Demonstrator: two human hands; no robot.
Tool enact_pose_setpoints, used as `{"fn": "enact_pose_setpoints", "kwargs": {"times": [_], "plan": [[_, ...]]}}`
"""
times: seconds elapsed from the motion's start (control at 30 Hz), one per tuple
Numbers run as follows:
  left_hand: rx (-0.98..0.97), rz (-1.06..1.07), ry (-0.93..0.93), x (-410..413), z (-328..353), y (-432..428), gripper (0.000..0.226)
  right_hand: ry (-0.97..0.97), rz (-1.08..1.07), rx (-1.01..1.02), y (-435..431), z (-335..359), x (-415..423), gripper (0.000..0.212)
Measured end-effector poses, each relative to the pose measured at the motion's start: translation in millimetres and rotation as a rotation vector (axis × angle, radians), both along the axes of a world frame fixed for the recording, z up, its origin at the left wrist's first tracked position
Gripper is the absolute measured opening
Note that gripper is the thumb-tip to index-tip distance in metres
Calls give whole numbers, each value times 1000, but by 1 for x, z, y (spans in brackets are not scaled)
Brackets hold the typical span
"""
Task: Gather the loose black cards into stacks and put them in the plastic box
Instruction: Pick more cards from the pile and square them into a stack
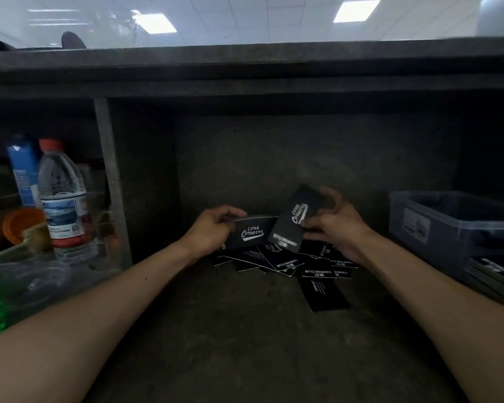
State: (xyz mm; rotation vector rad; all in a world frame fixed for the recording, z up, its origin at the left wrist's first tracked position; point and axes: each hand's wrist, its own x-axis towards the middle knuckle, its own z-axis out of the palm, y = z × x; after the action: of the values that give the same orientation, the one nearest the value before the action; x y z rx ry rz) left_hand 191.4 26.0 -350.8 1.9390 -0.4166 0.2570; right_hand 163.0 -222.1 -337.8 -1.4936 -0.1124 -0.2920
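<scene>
Several loose black cards point(288, 264) with white print lie scattered on the dark surface at the middle. My left hand point(213, 229) grips a small stack of black cards point(252, 232) held flat and facing me. My right hand point(333, 225) pinches another black card point(293, 219), tilted upright just right of the stack, its lower edge near the pile. One card point(323, 292) lies apart, nearer to me. The translucent plastic box point(448, 225) stands at the right, beyond my right forearm.
A water bottle point(63, 199), a blue carton point(22, 170) and an orange lid point(21, 223) stand behind a clear divider on the left. A dark shelf point(245, 71) hangs overhead. A stack of dark flat items point(495, 274) lies in front of the box.
</scene>
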Motion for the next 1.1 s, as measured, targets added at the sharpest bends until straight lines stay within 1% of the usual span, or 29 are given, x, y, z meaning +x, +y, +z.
{"fn": "enact_pose_setpoints", "kwargs": {"times": [0.03,0.07,0.1,0.13,0.23,0.3,0.33,0.4,0.43,0.5,0.57,0.63,0.67,0.73,0.77,0.8,0.83,0.93,1.1], "plan": [[11,-6,-10,-1,0,0,37,0,12,25,-1,-1,2,92],[23,-13,-18,-2,0,0,36,0,18,46,-1,-1,3,97],[31,-20,-17,-3,0,0,36,6,19,63,0,0,4,94],[33,-26,-4,-5,1,-1,35,16,16,72,1,0,5,87],[6,-50,82,-7,4,-1,25,14,-42,77,7,-7,4,52],[49,-56,76,-9,6,0,16,-6,-122,52,11,-15,4,37],[89,-55,53,-9,6,0,21,-19,-164,29,13,-18,4,33],[139,-53,2,-10,3,-1,36,-43,-224,-33,17,-23,5,33],[145,-58,-23,-10,1,-1,39,-57,-229,-71,18,-23,5,34],[151,-60,-53,-8,-1,0,35,-70,-193,-179,20,-23,5,37],[143,-35,-44,-5,1,2,32,-55,-182,-411,18,-21,5,46],[79,13,-3,-1,1,3,36,-36,-141,-616,14,-19,3,53],[40,38,15,1,1,4,39,-37,-77,-689,13,-19,1,51],[1,78,32,4,0,5,42,-86,46,-919,11,-18,-3,36],[-1,90,38,5,-1,6,42,-117,79,-1046,12,-17,-6,28],[2,96,42,5,-1,6,42,-139,95,-1131,12,-15,-8,23],[8,98,45,5,-2,6,41,-142,102,-1178,13,-12,-11,22],[15,95,60,4,-1,5,35,-114,141,-1215,15,-2,-15,26],[13,108,59,1,0,3,30,-89,272,-1151,14,-1,-19,26]]}}
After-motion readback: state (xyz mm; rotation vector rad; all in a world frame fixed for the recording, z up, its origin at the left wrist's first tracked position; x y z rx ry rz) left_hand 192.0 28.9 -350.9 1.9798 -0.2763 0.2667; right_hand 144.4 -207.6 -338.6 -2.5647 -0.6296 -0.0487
